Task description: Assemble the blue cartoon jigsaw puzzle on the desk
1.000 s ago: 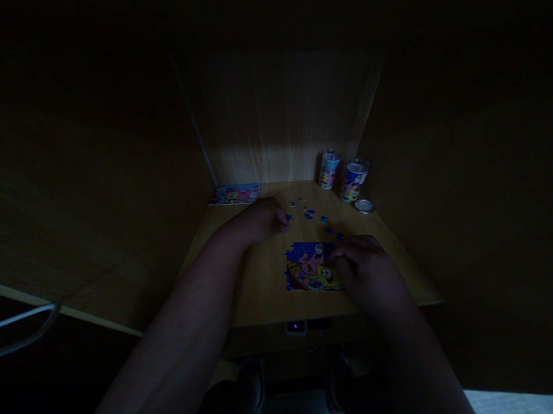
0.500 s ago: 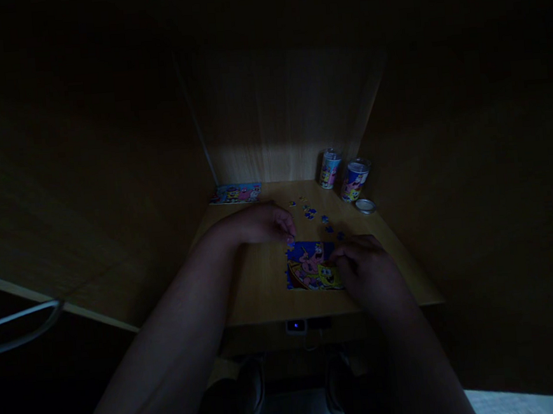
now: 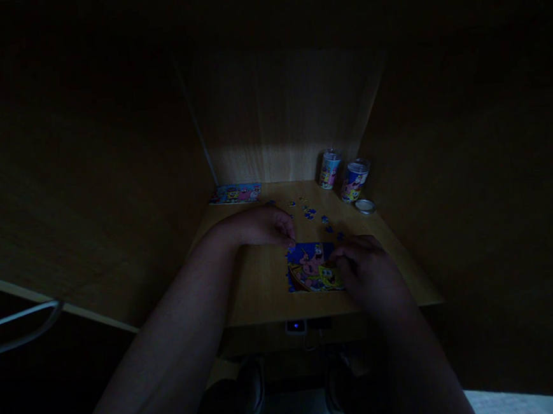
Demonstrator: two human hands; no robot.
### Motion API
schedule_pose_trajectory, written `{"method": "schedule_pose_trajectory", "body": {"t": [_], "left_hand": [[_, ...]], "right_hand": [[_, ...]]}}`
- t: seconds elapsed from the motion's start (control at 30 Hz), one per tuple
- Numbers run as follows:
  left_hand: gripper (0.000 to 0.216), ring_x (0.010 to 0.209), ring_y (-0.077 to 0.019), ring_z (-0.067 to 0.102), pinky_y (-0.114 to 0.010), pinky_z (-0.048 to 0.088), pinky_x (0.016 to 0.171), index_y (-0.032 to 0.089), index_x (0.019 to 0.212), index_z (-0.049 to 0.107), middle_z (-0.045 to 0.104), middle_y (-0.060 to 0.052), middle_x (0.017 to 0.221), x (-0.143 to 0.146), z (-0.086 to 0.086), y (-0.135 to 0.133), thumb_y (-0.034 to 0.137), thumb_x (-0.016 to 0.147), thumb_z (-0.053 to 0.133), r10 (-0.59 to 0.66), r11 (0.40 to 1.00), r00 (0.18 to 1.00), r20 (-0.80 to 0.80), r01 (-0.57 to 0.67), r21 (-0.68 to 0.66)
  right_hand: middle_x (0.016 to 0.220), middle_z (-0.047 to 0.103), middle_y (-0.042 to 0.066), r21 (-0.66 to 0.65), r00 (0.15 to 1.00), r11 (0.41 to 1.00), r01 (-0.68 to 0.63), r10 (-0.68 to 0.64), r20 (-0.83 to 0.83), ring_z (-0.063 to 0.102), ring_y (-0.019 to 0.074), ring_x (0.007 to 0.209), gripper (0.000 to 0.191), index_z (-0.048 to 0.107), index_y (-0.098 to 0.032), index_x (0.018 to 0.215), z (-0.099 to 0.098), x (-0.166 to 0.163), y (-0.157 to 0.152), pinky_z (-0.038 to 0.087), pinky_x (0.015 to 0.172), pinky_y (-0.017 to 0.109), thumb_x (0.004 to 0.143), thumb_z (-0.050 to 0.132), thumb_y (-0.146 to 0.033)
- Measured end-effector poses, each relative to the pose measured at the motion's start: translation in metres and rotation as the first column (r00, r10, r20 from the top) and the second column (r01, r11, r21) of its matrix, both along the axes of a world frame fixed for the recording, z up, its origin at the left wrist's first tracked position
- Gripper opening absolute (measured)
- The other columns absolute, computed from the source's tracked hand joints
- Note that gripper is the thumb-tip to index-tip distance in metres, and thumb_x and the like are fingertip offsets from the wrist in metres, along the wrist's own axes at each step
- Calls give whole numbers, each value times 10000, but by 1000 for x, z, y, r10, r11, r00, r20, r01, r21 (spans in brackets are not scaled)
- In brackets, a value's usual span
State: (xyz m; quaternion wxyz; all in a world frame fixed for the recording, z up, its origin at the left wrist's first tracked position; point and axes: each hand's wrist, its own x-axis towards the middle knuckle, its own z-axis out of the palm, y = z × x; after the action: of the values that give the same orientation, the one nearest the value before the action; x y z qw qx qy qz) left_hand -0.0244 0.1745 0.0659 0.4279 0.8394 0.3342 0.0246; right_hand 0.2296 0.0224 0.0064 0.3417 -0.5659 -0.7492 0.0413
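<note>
A partly joined jigsaw puzzle [image 3: 312, 268], with pink and yellow cartoon figures on dark blue, lies flat near the table's front edge. At its upper left corner my left hand [image 3: 273, 225] has thumb and fingers closed on a small blue puzzle piece [image 3: 292, 246]. My right hand [image 3: 368, 265] covers the puzzle's right side; its fingers are curled together and touch that edge. Whatever lies between the right fingertips is hidden in the dimness. Beyond the hands, several loose puzzle pieces [image 3: 310, 213] are scattered on the table.
Two printed cans [image 3: 330, 169] [image 3: 354, 182] stand at the back right, with a round lid [image 3: 365, 206] before them. A cartoon picture strip [image 3: 236, 193] lies at the back left of the wooden table [image 3: 256, 285]. Dark panels enclose the sides. A small lit device [image 3: 296, 326] sits below the front edge.
My left hand has shifted very slightly at the puzzle's upper left corner, uncovering a little more of the loose pieces behind it. The right hand has stayed in place.
</note>
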Motion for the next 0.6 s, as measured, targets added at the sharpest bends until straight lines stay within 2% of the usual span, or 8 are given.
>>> {"method": "schedule_pose_trajectory", "body": {"t": [0.17,0.6], "left_hand": [[85,839,-170,714,-266,509,806,220,916,785,804,18,893,0,-2,0,266,854,818,-4,1000,1000,-20,4,-3],[96,806,-171,697,-245,454,701,217,856,792,800,26,845,0,-8,4,277,807,849,38,992,995,-88,-26,127]], "right_hand": [[945,765,52,0,1000,1000,-6,6,0,651,275,1007,227,792,-239,904,-1,1,0,481,922,402,966,621,-104],[951,763,59,0,1000,1000,6,-6,11,645,282,1008,243,785,-240,887,1,-1,0,481,918,414,975,601,-108]]}}
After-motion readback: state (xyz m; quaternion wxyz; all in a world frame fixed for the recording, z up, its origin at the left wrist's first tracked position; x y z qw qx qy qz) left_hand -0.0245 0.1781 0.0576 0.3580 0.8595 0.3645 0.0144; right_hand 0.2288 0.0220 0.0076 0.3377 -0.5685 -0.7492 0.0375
